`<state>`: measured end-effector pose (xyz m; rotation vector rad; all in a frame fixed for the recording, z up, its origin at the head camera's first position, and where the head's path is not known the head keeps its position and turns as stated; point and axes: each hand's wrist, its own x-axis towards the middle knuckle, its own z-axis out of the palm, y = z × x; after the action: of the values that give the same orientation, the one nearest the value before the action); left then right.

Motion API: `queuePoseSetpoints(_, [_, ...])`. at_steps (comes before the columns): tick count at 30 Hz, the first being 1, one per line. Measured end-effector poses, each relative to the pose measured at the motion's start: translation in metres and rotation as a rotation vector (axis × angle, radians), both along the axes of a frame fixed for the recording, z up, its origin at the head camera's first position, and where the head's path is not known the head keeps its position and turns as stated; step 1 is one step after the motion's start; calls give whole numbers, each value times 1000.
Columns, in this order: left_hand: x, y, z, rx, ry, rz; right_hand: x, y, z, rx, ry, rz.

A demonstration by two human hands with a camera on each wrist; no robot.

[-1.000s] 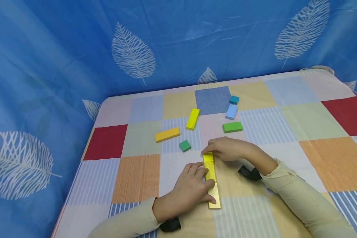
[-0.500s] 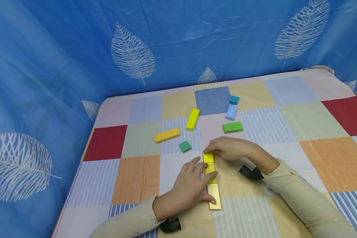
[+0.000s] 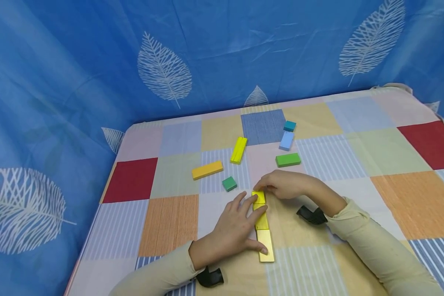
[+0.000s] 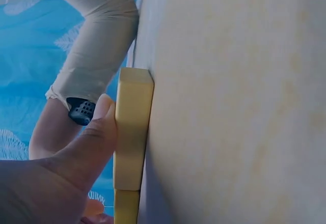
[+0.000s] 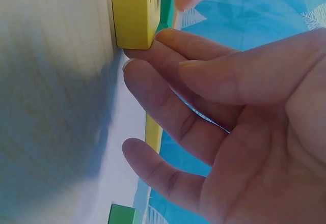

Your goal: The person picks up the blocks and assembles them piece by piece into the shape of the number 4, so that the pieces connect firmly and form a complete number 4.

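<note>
A row of three yellow blocks lies end to end in the head view: a small block (image 3: 259,197) at the far end, a longer middle block (image 3: 262,223) and a pale gold block (image 3: 265,245) nearest the person. My left hand (image 3: 232,230) spreads over the row from the left, its thumb on the gold block and its fingers across the middle one. Seen from the left wrist, that thumb (image 4: 97,132) presses the gold block's top face. At the row's far end, my right hand (image 3: 286,184) touches the small block with fairly straight fingertips, also visible in the right wrist view.
Beyond the hands lie a small green block (image 3: 229,183), an orange block (image 3: 207,170), a bright yellow block (image 3: 238,150), a light green block (image 3: 288,160), a blue block (image 3: 286,141) and a teal block (image 3: 290,126). A blue leaf-print curtain (image 3: 222,53) hangs behind the patchwork cloth (image 3: 177,222).
The left hand's fingers have straightened and spread, shifting toward the row's far end while the thumb stays on the gold block. The right hand stays nearly still at the small block.
</note>
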<state>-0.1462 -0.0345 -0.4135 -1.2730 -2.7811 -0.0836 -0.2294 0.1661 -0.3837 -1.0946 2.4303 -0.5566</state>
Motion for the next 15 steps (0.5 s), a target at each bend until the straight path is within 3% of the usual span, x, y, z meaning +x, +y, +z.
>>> queuePoseSetpoints(8, [-2, -2, -5, 27, -32, 0, -2, 0, -2, -2, -8, -14])
queuePoseSetpoints(15, [-3, -2, -5, -8, -62, -3, -2, 1, -2, -14, -49, -24])
